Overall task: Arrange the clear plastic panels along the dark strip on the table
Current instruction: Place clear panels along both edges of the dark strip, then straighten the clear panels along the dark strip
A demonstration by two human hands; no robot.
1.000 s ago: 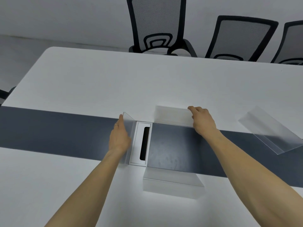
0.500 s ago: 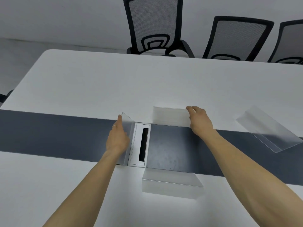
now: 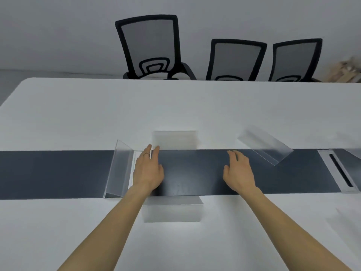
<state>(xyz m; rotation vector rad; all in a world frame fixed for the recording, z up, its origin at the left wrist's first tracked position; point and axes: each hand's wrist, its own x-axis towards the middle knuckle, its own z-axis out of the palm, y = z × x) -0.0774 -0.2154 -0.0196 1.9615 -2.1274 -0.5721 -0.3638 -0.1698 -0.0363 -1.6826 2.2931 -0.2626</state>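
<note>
A dark strip (image 3: 48,173) runs left to right across the white table (image 3: 78,114). Several clear plastic panels stand around it: one upright across the strip at the left (image 3: 120,169), one along its far edge (image 3: 175,140), one along its near edge (image 3: 172,211), and one lying at an angle at the right (image 3: 265,145). My left hand (image 3: 149,171) hovers flat over the strip, beside the left panel, fingers apart. My right hand (image 3: 238,173) is open over the strip, left of the angled panel. Neither hand holds anything.
A white cable slot (image 3: 132,169) sits mostly hidden under my left hand; a second cable slot (image 3: 340,171) crosses the strip at the far right. Three black mesh chairs (image 3: 150,47) stand behind the table's far edge.
Both hands have let go of the panels: the left left the left panel, the right left the far panel and moved right over the strip. The camera view has shifted right.
</note>
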